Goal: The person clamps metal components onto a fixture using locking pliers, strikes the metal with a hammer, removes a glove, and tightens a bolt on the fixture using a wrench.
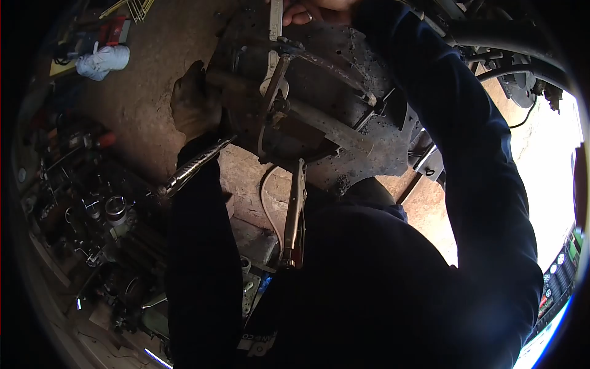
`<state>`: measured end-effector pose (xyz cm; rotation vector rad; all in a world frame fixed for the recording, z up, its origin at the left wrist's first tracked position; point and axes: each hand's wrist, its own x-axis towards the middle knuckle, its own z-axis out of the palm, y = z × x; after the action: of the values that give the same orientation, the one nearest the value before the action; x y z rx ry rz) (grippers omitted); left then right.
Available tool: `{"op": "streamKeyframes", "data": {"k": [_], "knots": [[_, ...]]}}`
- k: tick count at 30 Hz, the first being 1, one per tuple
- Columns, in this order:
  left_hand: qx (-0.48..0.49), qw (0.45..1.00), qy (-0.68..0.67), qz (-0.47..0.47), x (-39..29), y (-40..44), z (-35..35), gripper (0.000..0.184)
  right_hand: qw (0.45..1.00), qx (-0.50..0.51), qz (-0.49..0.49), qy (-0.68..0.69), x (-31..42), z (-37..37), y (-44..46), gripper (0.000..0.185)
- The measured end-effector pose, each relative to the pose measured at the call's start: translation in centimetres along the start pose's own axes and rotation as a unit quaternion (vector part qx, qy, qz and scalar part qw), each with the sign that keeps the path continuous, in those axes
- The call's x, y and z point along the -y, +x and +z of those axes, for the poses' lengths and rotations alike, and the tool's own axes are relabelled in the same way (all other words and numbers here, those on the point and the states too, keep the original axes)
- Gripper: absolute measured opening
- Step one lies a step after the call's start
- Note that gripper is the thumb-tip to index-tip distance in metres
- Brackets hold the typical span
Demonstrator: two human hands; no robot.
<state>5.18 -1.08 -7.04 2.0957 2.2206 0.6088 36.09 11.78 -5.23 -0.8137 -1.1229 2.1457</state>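
Note:
A dark, worn metal plate (381,147) with a welded frame of bars lies in front of my body. My left hand (195,101) is at its left edge, around the end of a round bar, its fingers partly in shadow. At the top of the view my right hand (313,12) is beside a light metal tool handle (276,21), its fingers bent and partly cut off by the frame edge. Two locking pliers, one (195,167) at the lower left and one (295,212) at the lower middle, reach to the plate's near edge.
A white cloth bundle (103,60) sits at the upper left near a red object (115,29). Cluttered metal parts (92,209) fill the left side. Black tubes and machinery (510,40) stand at the upper right. A thin hose (264,200) curves below the plate.

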Motion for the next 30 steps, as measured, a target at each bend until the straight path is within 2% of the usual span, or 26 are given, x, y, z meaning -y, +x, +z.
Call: {"op": "streamKeyframes", "data": {"k": [2, 4, 10, 13, 16, 18, 20, 22, 25, 30], "knots": [[-0.003, 1.0, 0.012, 0.007, 0.0, 0.0, -0.1, 0.042, 0.999, 0.03, 0.035, -0.014, 0.4, 0.4, 0.9, 0.039], [-0.007, 1.0, 0.02, 0.019, 0.1, 0.0, -0.1, 0.041, 0.998, 0.008, 0.047, -0.042, 0.8, 1.2, 1.0, 0.039], [-0.003, 1.0, 0.028, -0.004, -0.8, 0.0, -0.5, 0.038, 0.997, 0.045, 0.07, 0.001, -0.9, 0.9, 3.9, 0.033], [0.011, 0.998, 0.065, -0.016, -1.3, 0.0, -1.0, 0.038, 0.992, 0.095, 0.083, -0.001, -1.3, 1.1, 4.5, 0.032], [0.005, 0.998, 0.066, -0.012, -1.2, 0.0, -0.9, 0.037, 0.998, 0.037, 0.052, -0.004, -1.1, 1.5, 1.5, 0.031], [-0.008, 1.0, 0.016, 0.008, -0.4, 0.0, -0.5, 0.038, 0.998, -0.061, 0.022, 0.018, -1.3, 0.6, -2.0, 0.03], [-0.005, 1.0, 0.014, 0.017, -0.6, 0.1, -0.8, 0.039, 0.992, -0.103, -0.04, -0.06, -1.4, 0.5, -7.0, 0.033], [-0.002, 1.0, 0.014, 0.023, -0.6, 0.0, -1.1, 0.04, 0.986, -0.146, -0.057, 0.064, -2.3, 1.2, -11.7, 0.028], [0.022, 0.998, 0.045, 0.032, -0.7, 0.3, -1.2, 0.042, 0.984, -0.132, -0.053, 0.106, -3.2, 1.0, -14.8, 0.032], [0.004, 0.999, 0.022, 0.033, -1.1, 0.0, -1.4, 0.045, 0.976, -0.163, -0.062, 0.129, -3.4, -0.4, -13.6, 0.027]]}}
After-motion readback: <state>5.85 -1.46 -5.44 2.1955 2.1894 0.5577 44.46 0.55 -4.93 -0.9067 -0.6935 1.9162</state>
